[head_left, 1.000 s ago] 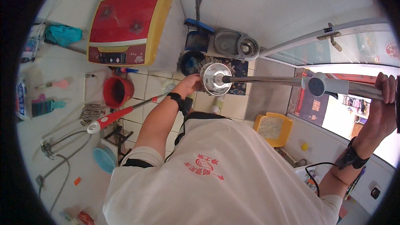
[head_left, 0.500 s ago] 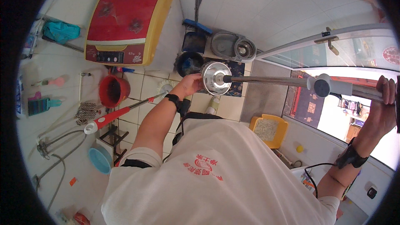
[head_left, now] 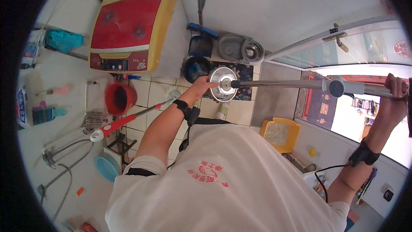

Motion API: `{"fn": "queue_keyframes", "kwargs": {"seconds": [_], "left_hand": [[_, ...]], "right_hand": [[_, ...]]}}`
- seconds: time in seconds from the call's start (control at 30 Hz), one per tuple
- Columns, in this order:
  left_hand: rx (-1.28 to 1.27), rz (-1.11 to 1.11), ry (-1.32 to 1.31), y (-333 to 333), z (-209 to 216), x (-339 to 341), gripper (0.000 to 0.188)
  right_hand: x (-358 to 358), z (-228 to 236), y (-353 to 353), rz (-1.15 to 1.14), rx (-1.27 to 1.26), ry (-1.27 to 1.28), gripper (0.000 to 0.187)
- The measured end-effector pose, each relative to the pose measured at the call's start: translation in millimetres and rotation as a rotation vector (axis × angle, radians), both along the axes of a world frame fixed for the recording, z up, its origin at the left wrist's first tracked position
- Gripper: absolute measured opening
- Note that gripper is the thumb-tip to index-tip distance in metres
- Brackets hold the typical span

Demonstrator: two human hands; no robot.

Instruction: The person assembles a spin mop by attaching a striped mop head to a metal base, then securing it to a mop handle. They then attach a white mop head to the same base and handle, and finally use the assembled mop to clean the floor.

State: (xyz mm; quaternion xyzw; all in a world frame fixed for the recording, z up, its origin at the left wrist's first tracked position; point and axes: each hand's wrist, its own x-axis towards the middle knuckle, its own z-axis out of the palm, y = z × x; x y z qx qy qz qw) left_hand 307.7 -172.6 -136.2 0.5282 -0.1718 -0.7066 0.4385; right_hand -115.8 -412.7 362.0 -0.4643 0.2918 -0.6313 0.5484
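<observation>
The person's left grip point(head_left: 206, 87) pinches the rim of a silver disc point(head_left: 222, 94) just to its right. The right grip point(head_left: 395, 89) wraps around a metal pole point(head_left: 279, 84) extending leftward to the disc.

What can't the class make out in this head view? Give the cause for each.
In the head view:
Left hand: most fingertips hidden behind the round metal disc.
Metal pole: end beyond the right hand cut off by the right edge.
Washing machine: interior hidden by its red lid.
Red bucket: contents too dark.
</observation>
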Motion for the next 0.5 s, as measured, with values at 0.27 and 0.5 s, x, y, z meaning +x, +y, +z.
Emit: {"fn": "queue_keyframes", "kwargs": {"seconds": [0.27,0.5], "left_hand": [[0.005,0.027,-0.162,-1,18,6,0.029],[0.009,-0.157,-0.678,1,50,26,0.033]], "right_hand": [[-81,-110,-14,-0.011,0.324,0.180,0.018],[-112,-241,12,-0.142,0.675,0.138,0.020]]}}
